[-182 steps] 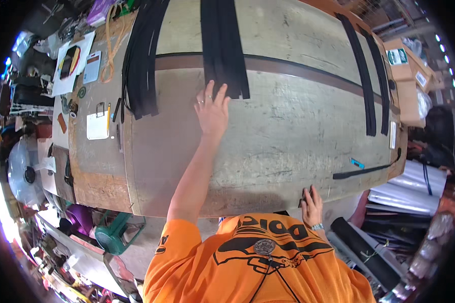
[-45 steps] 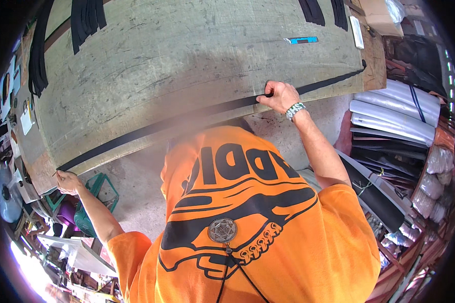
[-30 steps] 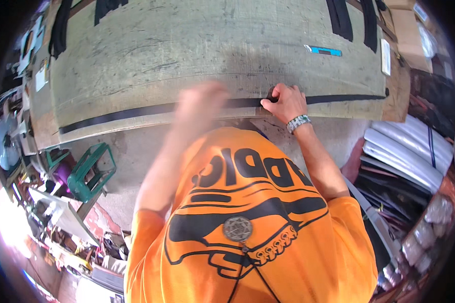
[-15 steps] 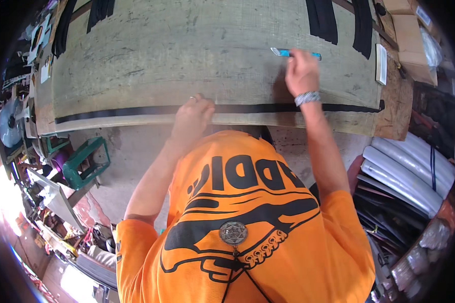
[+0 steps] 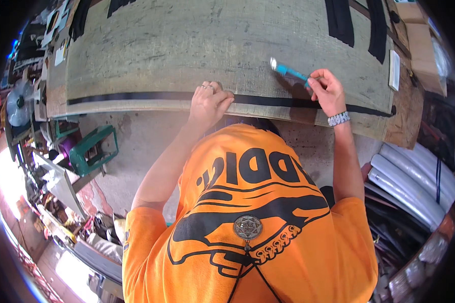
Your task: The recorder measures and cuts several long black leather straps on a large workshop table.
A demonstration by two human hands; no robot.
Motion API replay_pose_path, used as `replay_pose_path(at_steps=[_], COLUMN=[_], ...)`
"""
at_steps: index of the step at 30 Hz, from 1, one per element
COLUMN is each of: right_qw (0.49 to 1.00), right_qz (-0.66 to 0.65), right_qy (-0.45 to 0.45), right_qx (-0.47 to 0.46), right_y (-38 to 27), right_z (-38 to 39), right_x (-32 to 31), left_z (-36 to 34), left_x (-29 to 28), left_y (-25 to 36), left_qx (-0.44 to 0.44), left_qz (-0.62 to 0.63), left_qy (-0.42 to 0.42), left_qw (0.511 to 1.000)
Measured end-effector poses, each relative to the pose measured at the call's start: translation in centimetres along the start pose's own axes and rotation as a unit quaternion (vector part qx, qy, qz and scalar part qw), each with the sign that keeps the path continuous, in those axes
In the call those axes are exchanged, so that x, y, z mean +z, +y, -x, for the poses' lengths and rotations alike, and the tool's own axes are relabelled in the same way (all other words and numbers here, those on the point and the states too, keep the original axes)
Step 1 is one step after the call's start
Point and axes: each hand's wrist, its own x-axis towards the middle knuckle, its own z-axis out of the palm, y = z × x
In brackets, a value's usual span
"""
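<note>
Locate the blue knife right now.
In the head view, right of centre, the blue knife is in the grip of the right hand, over the table, just beyond the long black strip.

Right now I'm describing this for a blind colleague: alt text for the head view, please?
An orange-shirted person holds a blue cutter in the right hand, while the left hand rests on a long black strip lying along the near edge of a worn table. More black strips lie farther across it.
</note>
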Motion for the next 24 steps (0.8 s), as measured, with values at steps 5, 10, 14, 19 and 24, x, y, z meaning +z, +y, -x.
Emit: replay_pose_path(at_steps=[5, 10, 14, 19, 24], right_qw=[0.996, 0.983, 0.956, 0.981, 0.960], right_qz=[0.022, -0.073, 0.102, 0.036, -0.002], right_qy=[0.062, 0.165, 0.265, 0.191, 0.230], right_qx=[0.066, -0.018, -0.076, 0.020, -0.160], right_y=[-4.2, -5.7, -2.1, -1.6, -0.2], right_z=[2.8, 2.0, 0.4, 3.7, 10.5], right_x=[2.0, 6.4, 10.7, 14.2, 20.5], left_z=[0.5, 0.6, 0.6, 0.5, 0.6], left_x=[0.7, 0.6, 0.6, 0.5, 0.6], left_y=[-1.6, -2.0, -2.2, -2.6, -2.6], left_qx=[0.043, 0.069, 0.090, 0.083, 0.078], left_qz=[0.026, 0.025, 0.039, 0.032, 0.036], left_qy=[0.027, 0.050, 0.049, 0.034, 0.025], left_qw=[0.998, 0.996, 0.994, 0.995, 0.996])
